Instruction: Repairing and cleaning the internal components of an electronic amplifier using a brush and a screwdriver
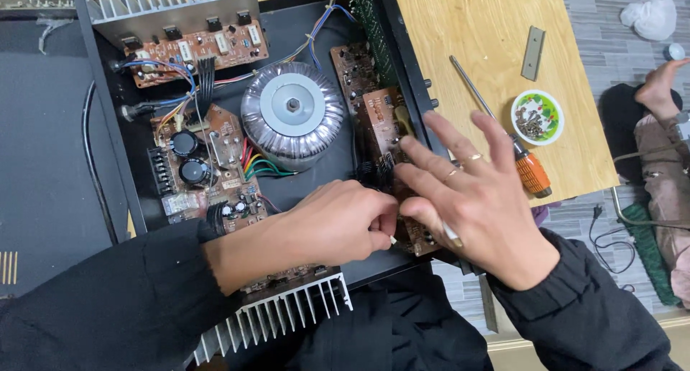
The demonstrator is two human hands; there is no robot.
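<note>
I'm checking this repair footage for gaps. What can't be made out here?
- Head view: what the left hand pinches; its fingers cover it.
- Brown circuit board: near end hidden under the right hand.
- Screwdriver: partly behind the right hand.
- Small dish: contents too small to tell.

A brown circuit board (374,119) crowded with small parts lies inside the open black chassis (108,127). It runs along the chassis's right wall, its near end under both hands.
</note>
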